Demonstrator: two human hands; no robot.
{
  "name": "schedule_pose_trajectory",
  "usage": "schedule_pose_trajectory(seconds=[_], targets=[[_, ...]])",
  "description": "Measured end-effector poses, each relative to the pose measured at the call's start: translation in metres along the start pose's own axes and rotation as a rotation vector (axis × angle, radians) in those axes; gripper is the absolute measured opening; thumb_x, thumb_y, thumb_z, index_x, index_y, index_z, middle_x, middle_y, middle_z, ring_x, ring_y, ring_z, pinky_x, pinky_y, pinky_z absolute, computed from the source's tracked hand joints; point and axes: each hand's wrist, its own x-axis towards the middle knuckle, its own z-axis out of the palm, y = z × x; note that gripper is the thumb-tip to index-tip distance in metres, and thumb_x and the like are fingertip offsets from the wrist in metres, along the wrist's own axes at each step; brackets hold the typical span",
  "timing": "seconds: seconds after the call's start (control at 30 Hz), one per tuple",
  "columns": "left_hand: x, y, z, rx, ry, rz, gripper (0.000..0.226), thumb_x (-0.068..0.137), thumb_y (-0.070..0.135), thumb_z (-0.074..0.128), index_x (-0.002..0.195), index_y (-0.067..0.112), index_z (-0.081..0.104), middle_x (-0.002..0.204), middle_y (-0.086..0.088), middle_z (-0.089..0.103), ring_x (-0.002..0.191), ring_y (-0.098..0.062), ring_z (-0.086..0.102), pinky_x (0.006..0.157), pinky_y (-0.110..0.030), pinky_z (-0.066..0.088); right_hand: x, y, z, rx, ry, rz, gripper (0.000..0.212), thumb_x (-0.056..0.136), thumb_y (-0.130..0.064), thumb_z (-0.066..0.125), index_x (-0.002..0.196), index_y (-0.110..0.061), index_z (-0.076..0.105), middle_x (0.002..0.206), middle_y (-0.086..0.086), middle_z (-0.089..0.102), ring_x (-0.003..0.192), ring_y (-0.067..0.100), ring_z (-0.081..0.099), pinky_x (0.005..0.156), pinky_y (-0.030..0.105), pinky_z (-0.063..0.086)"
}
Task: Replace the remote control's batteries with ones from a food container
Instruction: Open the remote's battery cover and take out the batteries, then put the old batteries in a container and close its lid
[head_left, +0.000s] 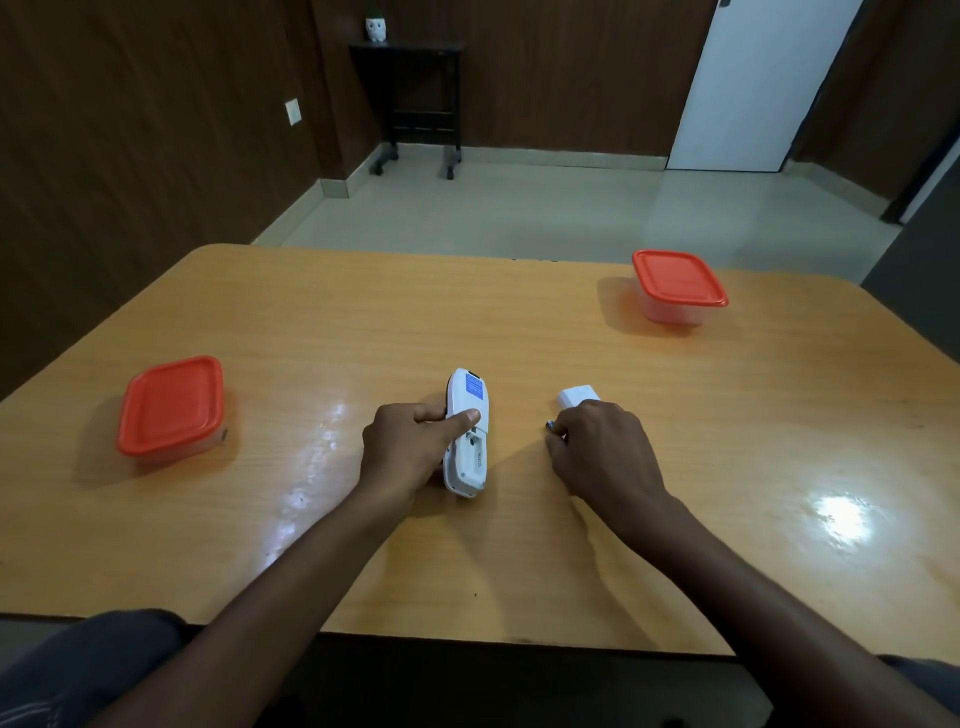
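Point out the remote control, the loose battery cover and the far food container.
remote control (466, 415): head view, on its white back, just above the open battery bay.
battery cover (575, 396): head view, on its white top face.
far food container (678, 278): head view, middle of its orange lid.

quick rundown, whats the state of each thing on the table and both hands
remote: face down, battery bay open
cover: off, lying on the table
left container: lid on
right container: lid on
left hand: holding the remote
right hand: closed on a battery
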Motion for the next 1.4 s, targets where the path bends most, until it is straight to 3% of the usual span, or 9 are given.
schedule_pose_trajectory(seconds=[0.1,0.2,0.27,0.37,0.5,0.77,0.87,1.1,1.4], targets=[[0.0,0.005,-0.006,0.203,0.037,0.089,0.031,0.075,0.046,0.083,0.097,0.024,0.08,0.081,0.01,0.074,0.075,-0.014,0.072,0.074,-0.034,0.06,0.0,0.002,-0.003,0.003,0.016,0.0,0.02,0.089,-0.021,0.062,0.076,-0.009,0.072,0.075,0.006,0.069,0.068,0.028,0.062,0.057,0.031,0.037],[-0.001,0.01,-0.012,0.287,0.012,0.112,0.023,0.078,0.042,0.081,0.09,0.023,0.079,0.065,0.003,0.073,0.051,-0.017,0.071,0.05,-0.024,0.056,0.001,0.002,-0.009,0.067,0.03,0.017,0.016,0.084,-0.02,0.067,0.073,-0.009,0.07,0.074,0.004,0.067,0.064,0.026,0.062,0.056,0.031,0.041],[-0.002,0.011,-0.015,0.342,0.024,0.142,0.024,0.079,0.041,0.08,0.088,0.02,0.078,0.057,-0.002,0.071,0.042,-0.016,0.068,0.045,-0.025,0.056,0.002,0.002,-0.015,0.101,0.044,0.022,0.015,0.083,-0.021,0.068,0.073,-0.009,0.071,0.074,0.004,0.068,0.066,0.025,0.063,0.058,0.031,0.043],[-0.001,0.012,-0.016,0.387,0.089,0.178,0.025,0.079,0.045,0.078,0.086,0.022,0.074,0.067,-0.002,0.073,0.045,-0.017,0.068,0.047,-0.036,0.06,0.007,0.008,-0.021,0.139,0.075,0.051,0.018,0.086,-0.027,0.068,0.085,-0.012,0.077,0.08,0.003,0.073,0.073,0.022,0.066,0.063,0.03,0.047],[0.002,0.014,-0.014,0.334,0.109,0.309,0.019,0.079,0.047,0.077,0.083,0.028,0.075,0.072,0.006,0.072,0.062,-0.014,0.07,0.064,-0.038,0.062,0.03,0.029,-0.022,0.157,0.129,0.102,0.022,0.086,-0.031,0.071,0.093,-0.01,0.077,0.085,0.004,0.074,0.079,0.022,0.067,0.069,0.03,0.048],[0.004,0.019,-0.009,0.285,0.131,0.482,0.011,0.082,0.043,0.077,0.084,0.033,0.074,0.065,0.012,0.069,0.069,0.002,0.064,0.059,-0.007,0.041,0.119,0.093,-0.007,-0.037,0.17,0.244,0.029,0.084,-0.013,0.064,0.11,0.001,0.067,0.11,0.021,0.066,0.106,0.039,0.057,0.083,0.04,0.046],[0.007,0.019,-0.007,0.279,0.129,0.492,0.009,0.082,0.041,0.077,0.084,0.033,0.075,0.063,0.013,0.068,0.07,0.003,0.064,0.058,-0.007,0.039,0.144,0.111,-0.002,-0.174,0.155,0.261,0.028,0.081,-0.003,0.057,0.108,0.004,0.062,0.11,0.024,0.064,0.107,0.041,0.054,0.088,0.043,0.045],[0.012,0.017,-0.004,0.267,0.13,0.513,0.006,0.083,0.038,0.077,0.085,0.033,0.075,0.062,0.012,0.069,0.073,0.002,0.065,0.06,-0.007,0.04,0.172,0.13,0.007,-0.275,0.153,0.262,0.03,0.085,0.01,0.047,0.109,0.008,0.066,0.111,0.026,0.065,0.108,0.043,0.056,0.084,0.048,0.049],[0.002,0.023,-0.002,0.203,0.063,0.497,0.006,0.083,0.034,0.078,0.088,0.03,0.076,0.061,0.009,0.07,0.067,0.0,0.067,0.061,-0.002,0.04,0.135,0.088,-0.005,-0.205,0.277,0.103,0.022,0.066,0.017,0.058,0.083,0.006,0.066,0.084,0.025,0.066,0.082,0.043,0.061,0.065,0.044,0.05]])
